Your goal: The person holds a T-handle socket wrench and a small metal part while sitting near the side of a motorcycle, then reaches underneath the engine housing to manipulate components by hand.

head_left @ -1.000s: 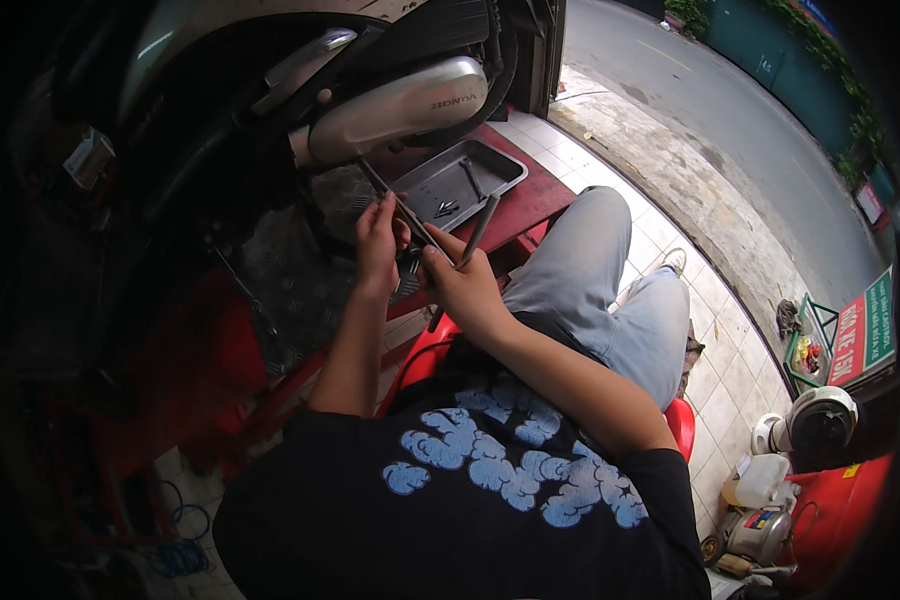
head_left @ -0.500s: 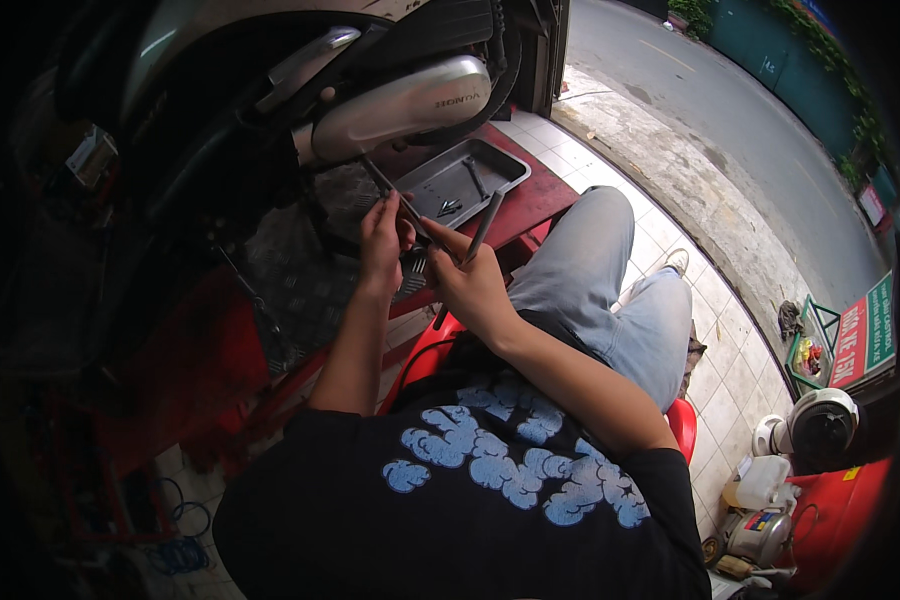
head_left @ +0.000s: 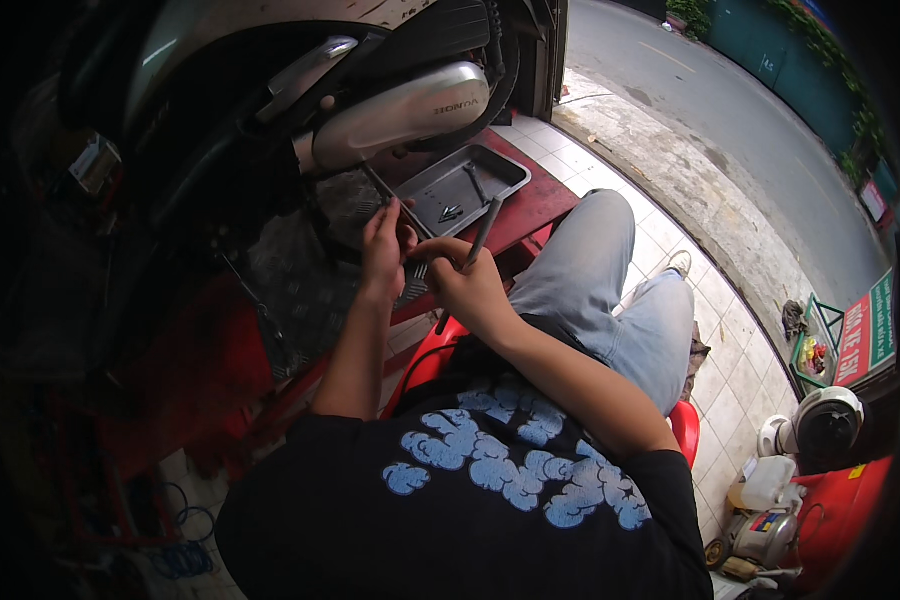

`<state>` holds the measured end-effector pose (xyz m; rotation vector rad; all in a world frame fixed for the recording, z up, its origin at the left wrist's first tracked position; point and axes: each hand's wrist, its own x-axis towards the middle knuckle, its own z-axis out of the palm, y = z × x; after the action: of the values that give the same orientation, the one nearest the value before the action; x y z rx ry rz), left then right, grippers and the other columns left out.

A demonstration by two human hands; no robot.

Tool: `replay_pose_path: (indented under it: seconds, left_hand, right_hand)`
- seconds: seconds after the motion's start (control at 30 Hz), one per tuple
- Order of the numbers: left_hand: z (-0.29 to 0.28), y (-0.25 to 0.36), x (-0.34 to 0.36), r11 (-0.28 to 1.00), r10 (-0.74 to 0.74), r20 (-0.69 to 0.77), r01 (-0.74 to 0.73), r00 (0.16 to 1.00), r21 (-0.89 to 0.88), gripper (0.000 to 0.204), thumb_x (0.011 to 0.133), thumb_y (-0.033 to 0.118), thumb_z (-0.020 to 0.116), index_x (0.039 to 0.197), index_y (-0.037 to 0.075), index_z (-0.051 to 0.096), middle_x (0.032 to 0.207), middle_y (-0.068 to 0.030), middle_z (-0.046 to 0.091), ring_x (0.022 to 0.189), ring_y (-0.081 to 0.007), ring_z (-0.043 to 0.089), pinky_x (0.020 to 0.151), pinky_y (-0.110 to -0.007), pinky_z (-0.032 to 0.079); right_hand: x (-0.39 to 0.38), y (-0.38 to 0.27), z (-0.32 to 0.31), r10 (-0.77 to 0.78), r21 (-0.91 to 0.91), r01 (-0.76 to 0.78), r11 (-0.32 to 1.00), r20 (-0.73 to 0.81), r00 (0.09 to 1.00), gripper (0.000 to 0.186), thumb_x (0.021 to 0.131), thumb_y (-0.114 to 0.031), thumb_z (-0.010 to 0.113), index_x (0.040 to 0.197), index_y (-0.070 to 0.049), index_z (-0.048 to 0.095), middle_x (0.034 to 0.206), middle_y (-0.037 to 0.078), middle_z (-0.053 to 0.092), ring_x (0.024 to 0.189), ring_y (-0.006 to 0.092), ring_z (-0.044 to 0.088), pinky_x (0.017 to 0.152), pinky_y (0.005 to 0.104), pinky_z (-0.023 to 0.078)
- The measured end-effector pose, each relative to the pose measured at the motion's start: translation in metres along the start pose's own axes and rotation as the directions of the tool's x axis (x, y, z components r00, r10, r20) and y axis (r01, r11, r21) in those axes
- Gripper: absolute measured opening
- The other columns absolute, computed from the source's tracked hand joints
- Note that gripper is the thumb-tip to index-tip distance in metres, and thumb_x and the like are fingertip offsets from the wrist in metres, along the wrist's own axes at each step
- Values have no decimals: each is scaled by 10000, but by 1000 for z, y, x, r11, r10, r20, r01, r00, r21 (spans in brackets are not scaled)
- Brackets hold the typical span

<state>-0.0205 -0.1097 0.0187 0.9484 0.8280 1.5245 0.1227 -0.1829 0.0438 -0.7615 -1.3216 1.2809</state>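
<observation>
Gripping, both hands. Right hand (head_left: 470, 285) closed in a fist around a grey bar (head_left: 486, 228); bar pokes out above the knuckles and again below the fist, slanted. Right index finger reaches across toward the left hand (head_left: 383, 245). Left fingers curled nearly closed on a thin metal shaft (head_left: 376, 182), thumb side toward the right hand; exact finger contact partly hidden. Shaft slants up and left from the left fingertips to the underside of the scooter's silver cover (head_left: 400, 115); tip too dark to see. Cannot tell whether shaft and bar are one piece, as the join is covered by the hands.

Just beyond the hands: metal tray (head_left: 432, 186) on a red bench (head_left: 548, 205), holding a few small bolts (head_left: 450, 213) near its front and a dark tool (head_left: 478, 183) toward its right side. Treadplate (head_left: 295, 255) left of the left hand, below the scooter. Rear tyre (head_left: 511, 65) behind the cover.

Farther out: person in light jeans (head_left: 590, 240) and black T-shirt (head_left: 350, 500) sits on a red stool (head_left: 685, 430), white tiled floor (head_left: 730, 385) to the right. Jug (head_left: 765, 485) and small tank (head_left: 767, 537) lower right; road (head_left: 650, 70) upper right.
</observation>
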Motion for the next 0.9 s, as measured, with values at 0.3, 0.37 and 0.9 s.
replay_pose_path:
  seconds: [0.3, 0.37, 0.9]
  left_hand:
    - [4, -2, -2, 997, -51, -10, 50, 999, -54, 296, 1013, 296, 502, 1052, 31, 627, 667, 32, 505, 537, -47, 449, 475, -206, 331]
    - [6, -1, -2, 997, -50, -6, 50, 999, -50, 293, 1013, 291, 502, 1054, 28, 626, 661, 32, 497, 533, -48, 441, 475, -207, 328]
    - [2, -4, 0, 992, -73, 29, 76, 997, -103, 300, 1014, 281, 490, 1097, 25, 620, 690, 20, 541, 541, -60, 458, 486, -226, 334]
  right_hand:
    - [-7, -27, 5, 459, 752, -241, 613, -91, 884, 335, 948, -398, 543, 1109, -106, 569, 688, 1, 504, 522, 77, 402, 513, 215, 324]
    - [-7, -21, 0, 397, 776, -226, 588, -33, 917, 386, 938, -496, 511, 1041, -125, 540, 672, 2, 490, 501, 83, 359, 493, 225, 298]
    - [16, -9, -18, 400, 510, -410, 756, 136, 906, 526, 917, -527, 195, 575, -145, 307, 475, -26, 256, 382, 124, 216, 367, 299, 172]
